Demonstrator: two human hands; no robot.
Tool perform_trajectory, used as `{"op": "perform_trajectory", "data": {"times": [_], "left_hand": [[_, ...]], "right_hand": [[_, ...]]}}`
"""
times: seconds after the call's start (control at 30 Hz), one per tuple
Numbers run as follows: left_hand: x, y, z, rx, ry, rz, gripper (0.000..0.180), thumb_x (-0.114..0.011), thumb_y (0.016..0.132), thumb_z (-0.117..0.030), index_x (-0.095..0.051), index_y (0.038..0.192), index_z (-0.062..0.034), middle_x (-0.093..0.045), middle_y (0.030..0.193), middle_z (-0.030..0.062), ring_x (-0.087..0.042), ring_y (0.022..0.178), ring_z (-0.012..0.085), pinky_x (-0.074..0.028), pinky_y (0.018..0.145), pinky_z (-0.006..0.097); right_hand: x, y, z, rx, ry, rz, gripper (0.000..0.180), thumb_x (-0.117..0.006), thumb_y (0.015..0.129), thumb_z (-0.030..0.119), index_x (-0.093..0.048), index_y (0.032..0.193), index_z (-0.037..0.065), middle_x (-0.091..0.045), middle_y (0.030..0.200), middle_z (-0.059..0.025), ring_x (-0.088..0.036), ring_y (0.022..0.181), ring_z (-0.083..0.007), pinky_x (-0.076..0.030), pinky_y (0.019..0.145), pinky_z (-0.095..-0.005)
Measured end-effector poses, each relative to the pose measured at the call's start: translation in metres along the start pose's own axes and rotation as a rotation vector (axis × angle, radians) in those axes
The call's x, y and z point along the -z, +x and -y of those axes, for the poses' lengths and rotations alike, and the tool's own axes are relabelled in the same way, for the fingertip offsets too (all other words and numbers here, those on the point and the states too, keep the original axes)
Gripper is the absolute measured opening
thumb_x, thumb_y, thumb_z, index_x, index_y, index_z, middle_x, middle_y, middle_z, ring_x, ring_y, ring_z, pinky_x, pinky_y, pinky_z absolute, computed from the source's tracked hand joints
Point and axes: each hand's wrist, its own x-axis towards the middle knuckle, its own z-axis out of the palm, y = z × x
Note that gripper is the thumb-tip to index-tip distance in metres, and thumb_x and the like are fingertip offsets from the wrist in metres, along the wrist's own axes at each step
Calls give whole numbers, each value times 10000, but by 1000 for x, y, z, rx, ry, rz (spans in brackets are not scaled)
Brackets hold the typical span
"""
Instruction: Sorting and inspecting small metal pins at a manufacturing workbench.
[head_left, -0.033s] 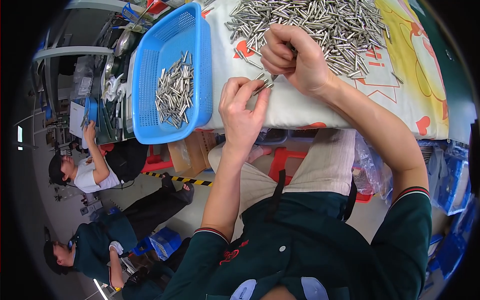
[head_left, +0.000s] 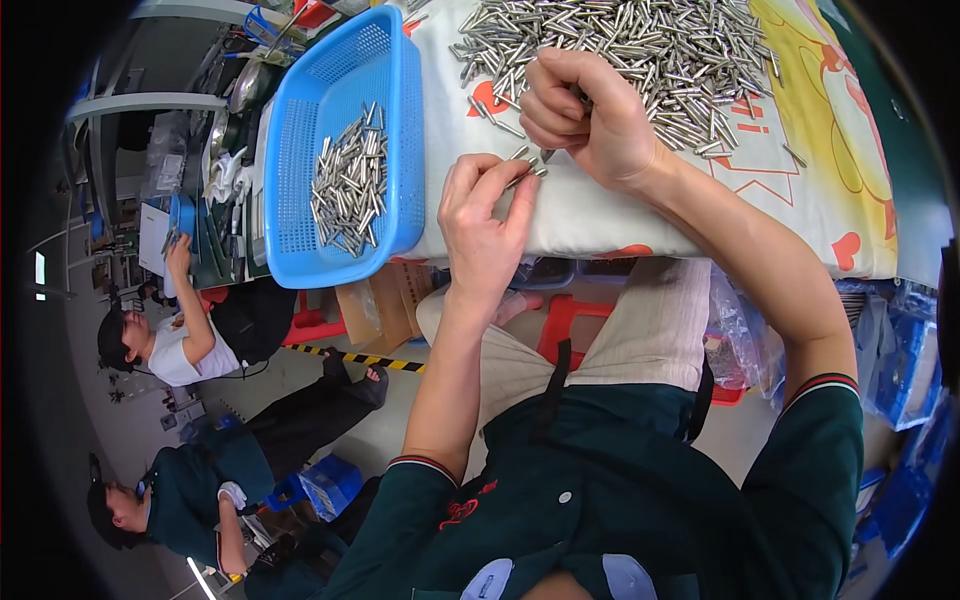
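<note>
My left hand (head_left: 482, 215) pinches a few short metal pins (head_left: 540, 172) near the front edge of the cloth-covered table. Just to its right, my right hand (head_left: 590, 115) is closed in a fist, thumb uppermost. A dark pointed tip (head_left: 547, 155) sticks out below that fist, close to the pins; the rest of this tool is hidden in the fingers. Beyond my hands lies a large heap of similar silvery pins (head_left: 640, 50), with a few loose ones around its edge. To the left, a blue perforated plastic basket (head_left: 408, 150) holds a smaller pile of pins (head_left: 350, 185).
A white and yellow patterned cloth (head_left: 590, 225) covers the table. Below its edge are a red stool (head_left: 570, 320) and a cardboard box (head_left: 385, 305). Two other people work at the left, one in a white shirt (head_left: 185, 350), one in dark green (head_left: 190, 490). Blue bins (head_left: 905, 370) stand at right.
</note>
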Motion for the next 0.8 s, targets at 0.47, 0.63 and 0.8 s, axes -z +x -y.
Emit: {"op": "perform_trajectory", "data": {"times": [0.47, 0.63, 0.8], "left_hand": [[0, 0, 3, -18, -22, 34, 121, -659, 745, 7, -669, 866, -4, -583, 831, 71, -575, 711, 163, -470, 615, 258], [1, 1, 2, -4, -34, 34, 118, -658, 750, 4, -669, 866, -7, -581, 830, 69, -575, 711, 160, -465, 607, 254], [0, 1, 3, -9, -44, 24, 112, -658, 753, 1, -669, 864, -8, -580, 831, 67, -574, 712, 156, -463, 604, 249]], "right_hand": [[3, 3, 2, -48, 31, 43, 421, -342, 914, 277, -247, 533, 126, -183, 465, 44, -154, 440, -85, -153, 438, -266], [4, 4, 3, -51, 29, 60, 423, -340, 914, 280, -244, 530, 130, -184, 464, 45, -150, 438, -85, -153, 434, -265], [4, 4, 3, -51, 23, 54, 430, -340, 918, 288, -246, 529, 132, -183, 463, 48, -150, 437, -86, -154, 435, -264]]}}
